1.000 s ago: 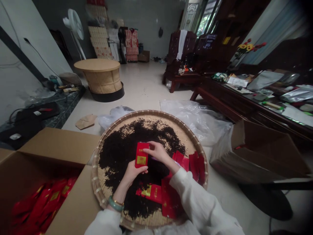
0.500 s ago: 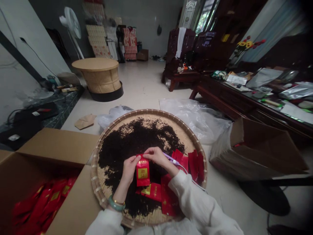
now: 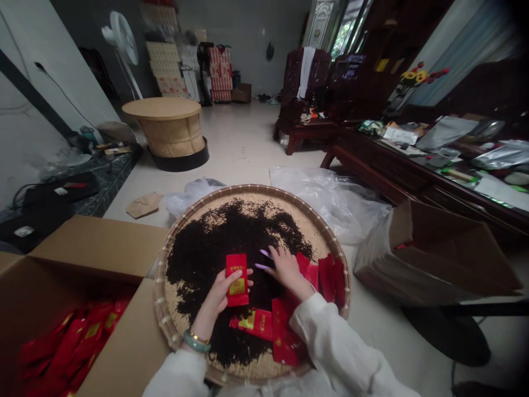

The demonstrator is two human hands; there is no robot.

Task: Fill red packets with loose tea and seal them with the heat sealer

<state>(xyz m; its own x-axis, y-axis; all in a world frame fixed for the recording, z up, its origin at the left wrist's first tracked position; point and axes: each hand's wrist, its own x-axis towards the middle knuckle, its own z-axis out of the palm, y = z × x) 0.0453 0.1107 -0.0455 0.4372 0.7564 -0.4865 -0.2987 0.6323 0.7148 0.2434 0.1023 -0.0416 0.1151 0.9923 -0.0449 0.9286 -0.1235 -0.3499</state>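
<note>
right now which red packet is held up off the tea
The packet in the left hand, upright with its gold label showing. The others lie flat on the tray.

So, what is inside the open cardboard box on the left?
The cardboard box holds a pile of red packets with gold labels, like the one in the left hand. Its near flap hides the right part, and the bottom cannot be seen.
</note>
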